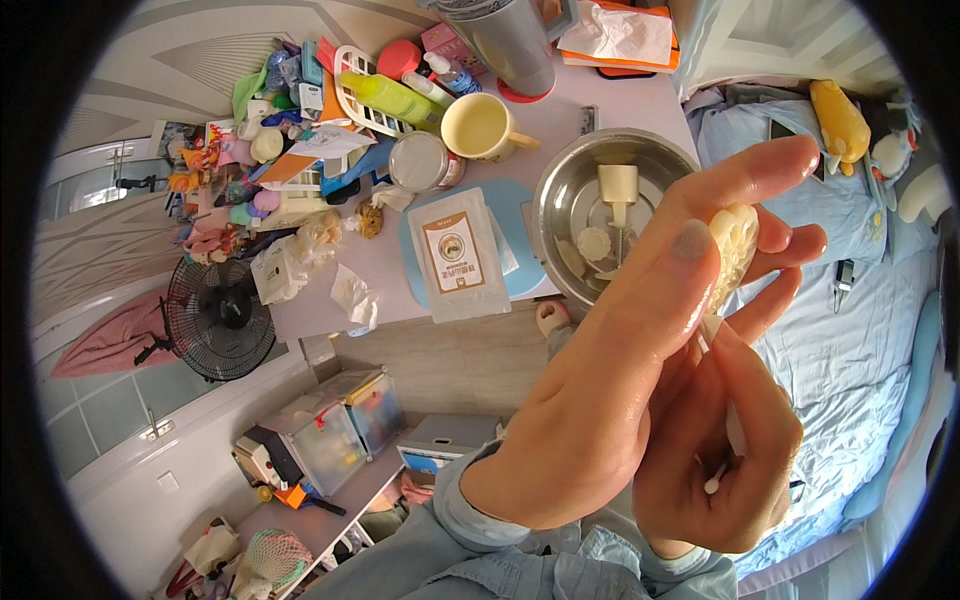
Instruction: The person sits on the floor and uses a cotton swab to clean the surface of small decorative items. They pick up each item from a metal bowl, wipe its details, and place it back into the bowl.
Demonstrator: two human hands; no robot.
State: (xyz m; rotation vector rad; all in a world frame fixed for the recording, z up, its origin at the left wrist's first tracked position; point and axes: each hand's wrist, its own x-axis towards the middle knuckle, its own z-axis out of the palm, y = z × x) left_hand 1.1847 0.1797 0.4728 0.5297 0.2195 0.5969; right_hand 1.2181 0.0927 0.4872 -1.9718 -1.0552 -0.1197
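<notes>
My left hand (607, 367) reaches up and right, pinching a cream plastic mould plate (733, 247) with a raised floral pattern between thumb and fingers. The skin of the thumb and fingers looks shiny. Just below the plate, my right hand (720, 450) grips a thin white cotton swab (716, 480), its rounded lower end showing in the curled palm. At the right fingertips a small pale piece (709, 330) meets the plate's lower edge; whether it is part of the swab is unclear. Beyond the left wrist, a steel basin (551, 247) holds a cream plunger mould press (618, 187) and a patterned disc (594, 244).
A printed pouch (457, 255) lies on a blue mat (529, 277). Behind stand a yellow mug (480, 127), a lidded jar (420, 162) and a grey tumbler (510, 52). Clutter fills the table's left. A black fan (225, 315) stands past it; a bed (840, 360) lies right.
</notes>
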